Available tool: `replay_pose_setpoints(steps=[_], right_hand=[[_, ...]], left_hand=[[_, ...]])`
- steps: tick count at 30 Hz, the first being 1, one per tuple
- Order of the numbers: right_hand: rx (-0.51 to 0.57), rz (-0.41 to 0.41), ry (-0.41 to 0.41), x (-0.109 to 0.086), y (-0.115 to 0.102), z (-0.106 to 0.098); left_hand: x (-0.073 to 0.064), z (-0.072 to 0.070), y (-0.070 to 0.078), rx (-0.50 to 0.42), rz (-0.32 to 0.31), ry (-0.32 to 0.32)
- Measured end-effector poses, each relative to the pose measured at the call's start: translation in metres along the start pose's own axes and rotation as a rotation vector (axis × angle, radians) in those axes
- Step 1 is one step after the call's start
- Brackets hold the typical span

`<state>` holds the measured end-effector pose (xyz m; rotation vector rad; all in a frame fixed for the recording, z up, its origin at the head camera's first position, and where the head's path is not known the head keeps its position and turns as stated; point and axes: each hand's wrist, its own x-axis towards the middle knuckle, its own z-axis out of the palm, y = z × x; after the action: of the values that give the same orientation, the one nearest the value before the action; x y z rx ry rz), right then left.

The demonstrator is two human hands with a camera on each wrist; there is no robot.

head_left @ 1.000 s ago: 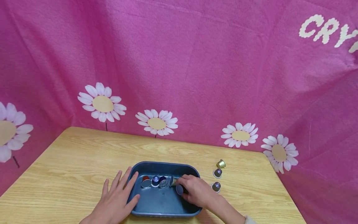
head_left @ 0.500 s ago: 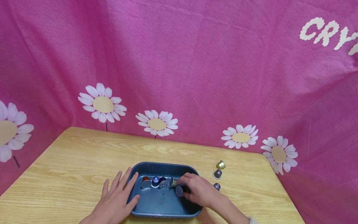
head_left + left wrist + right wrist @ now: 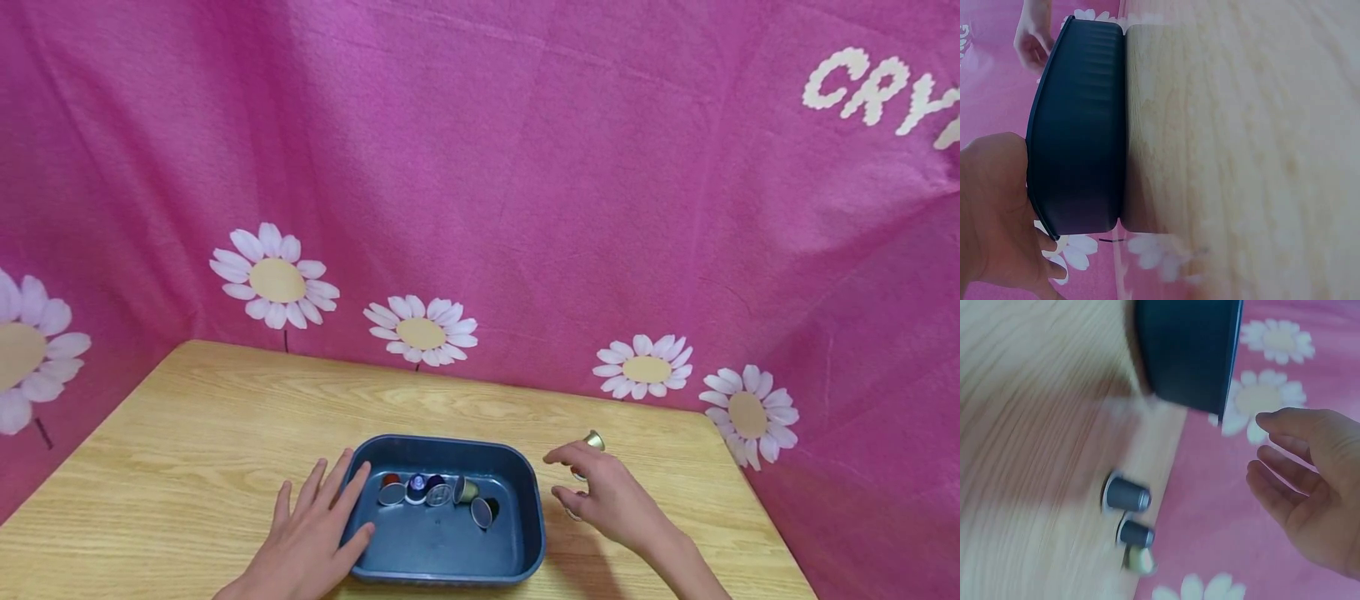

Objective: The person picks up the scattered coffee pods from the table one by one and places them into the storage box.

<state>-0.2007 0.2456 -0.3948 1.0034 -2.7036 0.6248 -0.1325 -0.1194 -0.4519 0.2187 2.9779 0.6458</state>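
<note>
My left hand [image 3: 303, 533] rests with spread fingers on the left rim of a dark blue tray [image 3: 450, 577]. A row of coffee capsules lies inside: a red one [image 3: 391, 479], a blue one [image 3: 417, 485], a dark purple one [image 3: 437, 481] and a gold one [image 3: 468, 490]. A dark capsule [image 3: 482, 513] lies on its side nearer the front. To the tray's right, my right hand [image 3: 618, 500] hovers with thumb and fingers apart, holding nothing. Below it in the right wrist view stand two grey capsules [image 3: 1127, 494], beside another gold capsule [image 3: 1140, 560]; the head view mostly hides them.
The tray and loose capsules share a light wooden table [image 3: 247, 417]. A pink cloth [image 3: 480, 208] printed with white daisies hangs behind the table and along both sides.
My right hand has let go of the dark capsule inside the tray and moved right, out over the loose capsules. The left hand has stayed where it was.
</note>
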Motion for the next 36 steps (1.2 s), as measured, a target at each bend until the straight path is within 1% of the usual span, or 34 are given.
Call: replay_pose_setpoints(steps=[2,4,9,12,17,21,26,32,36], right_hand=[[0.021,0.017,0.029,-0.007,0.008,-0.005],[0.033,0.046,0.037,-0.014,0.015,-0.008],[0.087,0.149,-0.027,-0.027,0.031,-0.007],[0.106,0.186,-0.059,-0.034,0.040,-0.002],[0.145,0.206,-0.093,-0.040,0.049,0.005],[0.179,0.228,-0.127,-0.039,0.054,0.010],[0.215,0.263,-0.180,-0.037,0.055,0.013],[0.228,0.225,-0.194,-0.034,0.057,0.017],[0.240,0.228,-0.220,-0.031,0.058,0.018]], left_hand=[[0.000,0.000,0.000,0.000,0.003,0.001],[0.000,0.000,-0.001,-0.004,0.003,0.002],[-0.001,0.000,-0.001,-0.003,0.003,0.009],[-0.002,0.001,-0.002,0.001,0.003,0.012],[-0.001,0.002,-0.001,0.001,-0.002,0.006],[-0.001,0.001,-0.001,0.005,-0.001,0.001],[-0.001,0.001,0.000,0.004,0.006,0.010],[-0.001,0.002,0.000,0.006,0.012,0.020],[-0.001,0.001,0.000,0.007,0.013,0.022]])
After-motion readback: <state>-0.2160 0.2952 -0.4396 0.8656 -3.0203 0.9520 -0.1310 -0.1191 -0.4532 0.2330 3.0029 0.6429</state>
